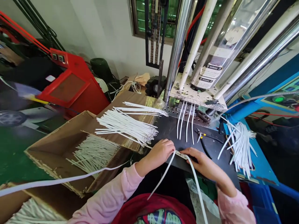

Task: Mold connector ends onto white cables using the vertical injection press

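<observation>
The left hand (164,148) has its fingertips together on the upper end of the left strap (163,175), at the small metal bar (181,155); the right hand (199,160) touches the bar's other end, beside the right strap (197,186), though I cannot tell whether its fingers close on anything. The bar sits at the near edge of the dark table (168,129), both white straps hanging down from it. Good handling here, I judge, means steadying the bar with the right fingers and keeping each strap end flat and square, its loose length neither twisting nor tugging
</observation>
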`<control>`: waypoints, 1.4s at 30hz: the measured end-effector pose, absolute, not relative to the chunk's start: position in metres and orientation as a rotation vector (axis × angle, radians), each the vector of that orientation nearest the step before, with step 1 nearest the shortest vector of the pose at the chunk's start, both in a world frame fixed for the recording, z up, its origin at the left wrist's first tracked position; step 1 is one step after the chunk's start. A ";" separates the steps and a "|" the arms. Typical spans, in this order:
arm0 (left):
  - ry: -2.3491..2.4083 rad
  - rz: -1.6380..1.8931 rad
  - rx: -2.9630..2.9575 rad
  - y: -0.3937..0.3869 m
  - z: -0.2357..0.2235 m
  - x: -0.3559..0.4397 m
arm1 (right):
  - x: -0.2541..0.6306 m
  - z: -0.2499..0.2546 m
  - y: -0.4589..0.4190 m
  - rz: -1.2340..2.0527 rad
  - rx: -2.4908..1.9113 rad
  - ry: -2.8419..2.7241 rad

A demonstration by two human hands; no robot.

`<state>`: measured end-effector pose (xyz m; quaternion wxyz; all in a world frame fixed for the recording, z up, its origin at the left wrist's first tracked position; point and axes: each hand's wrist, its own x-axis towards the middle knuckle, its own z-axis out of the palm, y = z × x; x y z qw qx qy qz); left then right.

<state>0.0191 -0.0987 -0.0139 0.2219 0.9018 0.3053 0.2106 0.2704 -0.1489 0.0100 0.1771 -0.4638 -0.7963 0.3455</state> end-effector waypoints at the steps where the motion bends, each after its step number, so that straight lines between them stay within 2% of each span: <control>1: 0.816 0.567 2.451 -0.092 -0.009 0.015 | 0.274 0.018 -0.139 1.024 -1.291 -2.286; 3: 0.870 0.591 2.383 -0.068 0.006 0.006 | 0.273 0.030 -0.111 0.971 -1.315 -2.284; 6: 1.322 0.655 2.331 -0.014 0.030 -0.004 | 0.245 0.032 -0.053 0.683 -1.431 -2.207; 9: 1.682 0.467 2.281 0.041 0.038 -0.004 | 0.201 0.020 0.005 0.485 -1.541 -2.261; 14: 1.723 0.266 2.288 0.085 0.021 0.005 | 0.150 -0.003 0.056 0.408 -1.617 -2.303; 21: 1.678 0.301 2.306 0.086 0.018 0.007 | 0.155 -0.008 0.049 0.377 -1.673 -2.407; 25: 1.635 0.497 2.291 0.081 0.036 0.001 | 0.190 0.003 0.022 0.294 -1.709 -2.415; 27: 1.561 0.789 2.284 0.074 0.052 -0.001 | 0.211 0.010 0.003 0.192 -1.765 -2.359; 31: 1.072 1.720 2.135 0.053 0.095 -0.005 | 0.254 0.029 -0.037 -0.368 -1.663 -2.023; 34: 0.790 2.068 1.983 0.032 0.133 -0.009 | 0.288 0.051 -0.067 -0.798 -1.493 -1.559; 38: 0.626 2.210 1.866 -0.005 0.175 -0.013 | 0.328 0.083 -0.108 -0.963 -1.371 -1.044; 42: 0.706 2.044 1.959 -0.053 0.195 -0.019 | 0.337 0.099 -0.151 -0.698 -1.459 -0.956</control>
